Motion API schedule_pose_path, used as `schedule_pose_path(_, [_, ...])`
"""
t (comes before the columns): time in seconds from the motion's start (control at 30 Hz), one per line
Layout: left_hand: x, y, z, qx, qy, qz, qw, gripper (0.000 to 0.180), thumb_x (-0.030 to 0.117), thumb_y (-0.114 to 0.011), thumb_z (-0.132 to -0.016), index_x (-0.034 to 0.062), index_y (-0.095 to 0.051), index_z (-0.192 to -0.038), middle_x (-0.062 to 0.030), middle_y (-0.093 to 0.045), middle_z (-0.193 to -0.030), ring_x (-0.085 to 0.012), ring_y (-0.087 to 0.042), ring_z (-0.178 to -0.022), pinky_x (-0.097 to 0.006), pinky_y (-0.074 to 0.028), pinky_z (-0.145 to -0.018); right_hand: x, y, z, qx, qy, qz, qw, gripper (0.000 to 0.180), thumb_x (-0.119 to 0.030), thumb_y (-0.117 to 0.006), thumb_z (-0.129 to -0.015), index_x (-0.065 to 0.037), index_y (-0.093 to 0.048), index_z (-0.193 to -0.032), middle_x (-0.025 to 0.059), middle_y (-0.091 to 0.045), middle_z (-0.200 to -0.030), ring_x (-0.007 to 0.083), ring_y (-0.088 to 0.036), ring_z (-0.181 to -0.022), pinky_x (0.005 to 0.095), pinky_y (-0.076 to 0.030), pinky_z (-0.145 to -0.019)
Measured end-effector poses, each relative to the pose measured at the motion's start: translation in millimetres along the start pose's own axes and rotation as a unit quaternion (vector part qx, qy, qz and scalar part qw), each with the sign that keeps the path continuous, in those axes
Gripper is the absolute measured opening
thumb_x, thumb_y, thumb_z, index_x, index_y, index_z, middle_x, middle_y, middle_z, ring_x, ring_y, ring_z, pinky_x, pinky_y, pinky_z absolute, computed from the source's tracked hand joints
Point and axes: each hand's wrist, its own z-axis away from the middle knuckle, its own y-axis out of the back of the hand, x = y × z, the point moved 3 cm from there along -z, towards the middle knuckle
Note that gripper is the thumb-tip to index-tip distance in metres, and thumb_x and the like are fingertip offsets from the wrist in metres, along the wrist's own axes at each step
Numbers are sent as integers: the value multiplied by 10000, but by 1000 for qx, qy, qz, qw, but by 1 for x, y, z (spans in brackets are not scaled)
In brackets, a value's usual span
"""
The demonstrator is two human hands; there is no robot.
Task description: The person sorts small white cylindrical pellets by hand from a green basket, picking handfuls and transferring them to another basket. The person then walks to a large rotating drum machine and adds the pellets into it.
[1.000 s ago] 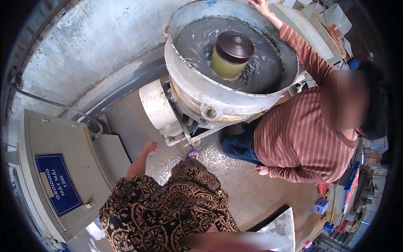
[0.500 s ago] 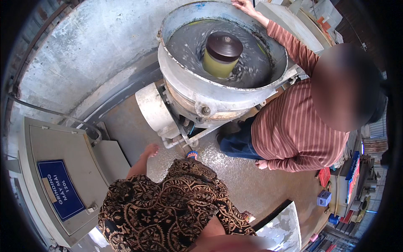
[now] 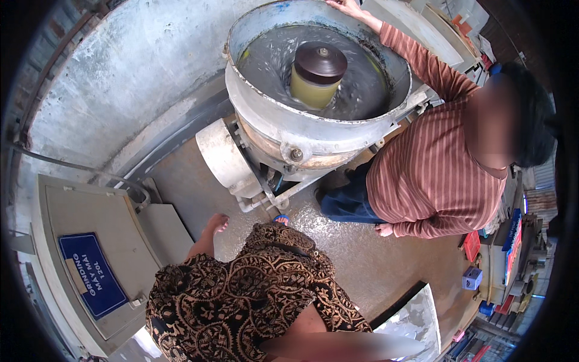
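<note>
My left hand [image 3: 218, 222] hangs at my left side, loosely open and holding nothing. It is apart from the machine, nearest to the white motor drum [image 3: 227, 158] and the grey floor. My right hand is out of view; my patterned sleeve [image 3: 338, 295] covers that side. Ahead stands a large round tub machine [image 3: 289, 137] of worn grey-white metal. Grey slurry with small pieces [image 3: 265, 66] swirls in it, around a yellow-green centre post with a dark brown cap [image 3: 321, 61].
A co-worker in a striped top [image 3: 431, 181] stands at right, one hand [image 3: 347, 7] at the tub's far rim, the other hanging low. A grey electrical cabinet [image 3: 90, 211] stands at left. A pale panel [image 3: 416, 320] is at lower right; a purple crate [image 3: 472, 278] and red tray lie beyond.
The co-worker's head and upper body have shifted right and straightened a little. My right hand, partly visible before, is out of view now. The slurry keeps swirling.
</note>
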Motion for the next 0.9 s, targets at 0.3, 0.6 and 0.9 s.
schedule_pose_path(0.3, [28, -9, -4, -11, -43, -4, 999, 237, 174, -461, -878, 50, -576, -1044, -38, -542, -706, -113, -478, -560, -261, -411, -467, 28, 111, 29, 41, -28, 5, 999, 374, -344, -625, -768, -201, -604, -1114, -10, -613, -1097, 146, -576, -985, 362, -420, -805])
schedule_pose_path(0.6, [20, 0, 12, 1, -2, 3, 1000, 218, 147, -465, -870, 41, -587, -1016, -39, -542, -679, -115, -487, -532, -251, -409, -443, 27, 164, 37, 49, -37, 0, 998, 394, -333, -631, -765, -200, -586, -1133, -15, -597, -1126, 141, -558, -1023, 360, -406, -828])
schedule_pose_path(0.9, [0, 5, 0, -4, 12, 3, 1000, 243, 143, -477, -869, 52, -582, -1069, -48, -564, -709, -131, -515, -564, -270, -452, -485, -4, 109, 30, -33, -24, 2, 999, 415, -323, -637, -762, -199, -568, -1152, -20, -582, -1154, 136, -540, -1061, 359, -393, -852])
